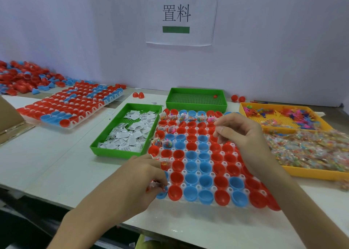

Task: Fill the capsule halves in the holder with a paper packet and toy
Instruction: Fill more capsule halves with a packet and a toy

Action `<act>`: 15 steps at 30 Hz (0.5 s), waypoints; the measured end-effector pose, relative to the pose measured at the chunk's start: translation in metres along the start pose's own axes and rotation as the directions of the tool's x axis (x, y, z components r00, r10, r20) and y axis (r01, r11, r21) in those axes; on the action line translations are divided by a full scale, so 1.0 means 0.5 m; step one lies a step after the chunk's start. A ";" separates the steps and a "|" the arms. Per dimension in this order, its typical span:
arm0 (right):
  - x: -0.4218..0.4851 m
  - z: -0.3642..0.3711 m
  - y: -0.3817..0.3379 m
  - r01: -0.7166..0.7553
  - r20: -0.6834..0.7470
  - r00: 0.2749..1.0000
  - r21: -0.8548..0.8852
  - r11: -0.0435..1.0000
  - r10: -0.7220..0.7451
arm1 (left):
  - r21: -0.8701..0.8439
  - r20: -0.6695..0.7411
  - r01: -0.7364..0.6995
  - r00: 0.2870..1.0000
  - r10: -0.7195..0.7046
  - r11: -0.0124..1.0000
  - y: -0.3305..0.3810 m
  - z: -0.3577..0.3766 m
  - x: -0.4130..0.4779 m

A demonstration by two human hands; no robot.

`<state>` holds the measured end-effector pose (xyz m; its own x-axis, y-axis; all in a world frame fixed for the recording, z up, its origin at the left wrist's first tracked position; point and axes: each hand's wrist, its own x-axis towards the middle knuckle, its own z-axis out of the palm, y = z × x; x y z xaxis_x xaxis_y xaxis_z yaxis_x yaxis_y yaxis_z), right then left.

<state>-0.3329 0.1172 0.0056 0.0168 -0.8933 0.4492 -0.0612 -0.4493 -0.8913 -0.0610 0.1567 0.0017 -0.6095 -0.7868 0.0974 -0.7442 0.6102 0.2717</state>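
**Over the holder, two hands poised**

Over the near left corner of the white holder [213,188] we see the left hand [143,177], forearm reaching in from the lower left, back of the hand upward. Its fingers curl in and grip a small clump of clear toy packets [155,185] just above the edge capsule halves [191,179].

The right hand [243,133] is raised above the holder's right middle rows, its forearm crossing the near right corner. Its fingers are bent and the thumb and forefinger tips come close together; we cannot tell whether they pinch anything.

Red and blue halves fill the holder, open side up. The far row and a few left-side halves already carry packets [188,117]. Loose paper packets [130,133] lie in the green tray [117,153] just left of the holder, and more toy bags [311,150] are heaped in the yellow tray [311,174] on its right.
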 end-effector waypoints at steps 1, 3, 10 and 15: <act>0.000 0.000 0.000 -0.001 -0.002 1.000 -0.002 1.000 0.001 | -0.004 0.005 0.004 1.000 -0.004 1.000 0.000 0.002 0.002; -0.002 0.000 0.000 -0.005 -0.006 1.000 -0.001 1.000 0.005 | -0.012 0.013 0.012 1.000 -0.012 1.000 0.001 0.004 0.005; -0.002 -0.001 -0.001 -0.021 -0.020 1.000 -0.006 1.000 0.021 | 0.019 0.053 0.026 0.998 -0.026 0.999 0.003 0.012 0.008; -0.001 -0.005 0.002 -0.024 -0.020 1.000 0.000 1.000 0.024 | 0.017 0.017 0.098 0.995 -0.098 0.995 0.001 0.008 0.008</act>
<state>-0.3355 0.1173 0.0049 -0.0048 -0.9035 0.4285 -0.0619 -0.4274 -0.9019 -0.0650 0.1543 -0.0018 -0.5380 -0.8412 0.0541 -0.8048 0.5317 0.2639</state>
